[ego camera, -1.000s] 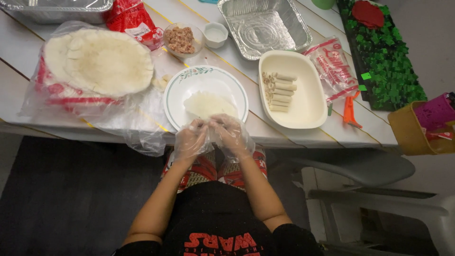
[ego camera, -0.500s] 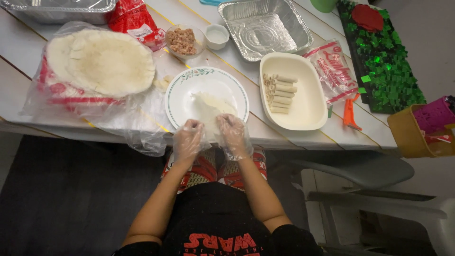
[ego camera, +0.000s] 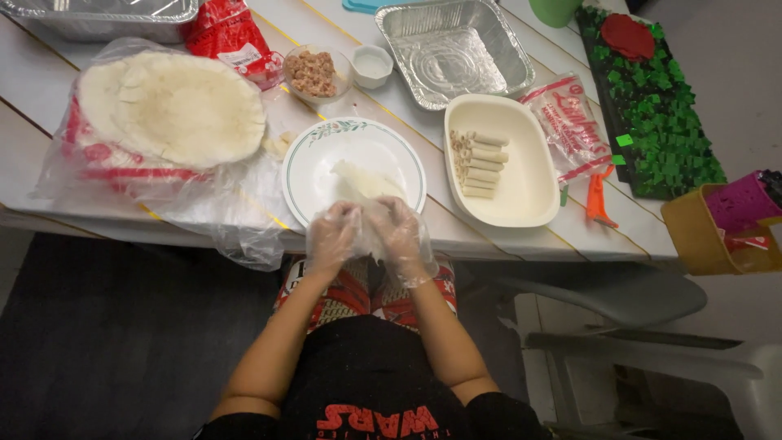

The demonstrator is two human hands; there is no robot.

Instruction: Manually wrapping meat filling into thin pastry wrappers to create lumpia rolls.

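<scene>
Clear plastic gloves cover both hands (ego camera: pixel 366 232); a black short-sleeved shirt with red lettering, patterned red trousers below.

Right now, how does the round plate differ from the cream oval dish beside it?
The round plate is white with a green rim pattern; the oval dish is plain cream and deeper. The plate bears one thin wrapper, which both gloved hands work at; the dish holds a row of finished rolls. Both sit on the white table.
</scene>
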